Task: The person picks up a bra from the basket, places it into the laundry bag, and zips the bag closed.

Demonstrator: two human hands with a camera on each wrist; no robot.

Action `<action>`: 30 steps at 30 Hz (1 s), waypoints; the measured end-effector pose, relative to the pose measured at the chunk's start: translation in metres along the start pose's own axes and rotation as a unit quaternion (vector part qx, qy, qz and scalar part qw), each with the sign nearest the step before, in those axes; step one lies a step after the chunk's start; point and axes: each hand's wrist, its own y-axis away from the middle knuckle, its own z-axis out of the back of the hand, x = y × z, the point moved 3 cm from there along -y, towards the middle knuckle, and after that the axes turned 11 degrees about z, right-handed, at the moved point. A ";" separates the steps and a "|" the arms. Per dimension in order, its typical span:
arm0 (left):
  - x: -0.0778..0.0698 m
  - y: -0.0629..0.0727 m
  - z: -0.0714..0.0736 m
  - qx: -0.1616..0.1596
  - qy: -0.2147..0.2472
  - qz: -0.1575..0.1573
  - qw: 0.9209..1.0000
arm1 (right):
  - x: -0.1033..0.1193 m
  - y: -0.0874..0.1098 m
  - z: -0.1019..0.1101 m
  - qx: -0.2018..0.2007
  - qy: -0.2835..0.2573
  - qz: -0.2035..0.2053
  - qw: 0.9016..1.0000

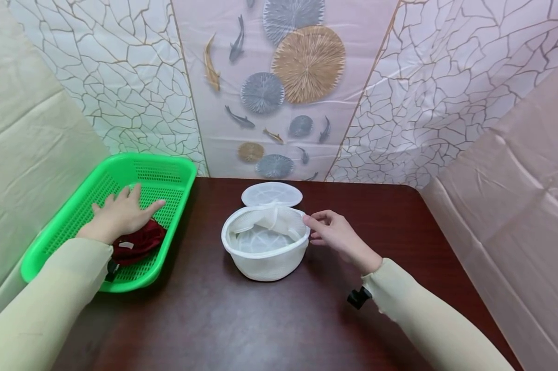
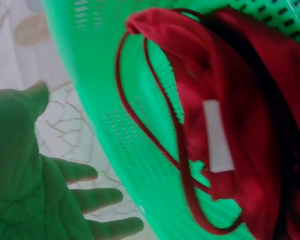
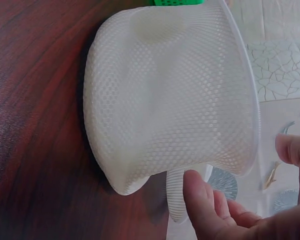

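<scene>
My left hand (image 1: 118, 214), fingers spread, hovers over the green plastic basket (image 1: 174, 216) at the left. Beneath it lies a crumpled dark red garment (image 1: 141, 242) with a white label; the left wrist view shows its thin red cord or strap (image 2: 162, 145) looping over the basket's mesh. A white mesh laundry bag (image 1: 267, 265) stands upright at the table's middle, its round lid (image 1: 271, 194) tipped back behind it. Beside the bag's right rim is my right hand (image 1: 336, 234), thumb and fingers apart. In the right wrist view, a gap shows between the thumb (image 3: 290, 149) and the rim.
A dark reddish-brown table (image 1: 241, 330) carries both containers. Behind it rises a patterned wall covering (image 1: 139, 77); plain pale sheets (image 1: 506, 206) close in the sides. A small black device (image 1: 359, 298) sits at the right wrist.
</scene>
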 end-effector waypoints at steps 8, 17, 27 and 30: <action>0.020 -0.012 -0.009 0.063 -0.020 0.034 0.997 | -0.006 -0.001 -0.003 -0.005 -0.013 0.001 1.000; 0.029 -0.017 -0.021 0.156 -0.031 0.001 0.987 | -0.012 0.000 -0.005 -0.014 -0.029 -0.003 0.999; 0.036 -0.025 -0.028 0.166 -0.042 -0.014 0.985 | -0.012 0.001 -0.006 -0.010 -0.040 0.002 0.999; 0.038 -0.026 -0.031 0.159 -0.056 -0.024 0.985 | -0.012 0.001 -0.006 -0.010 -0.040 0.002 0.999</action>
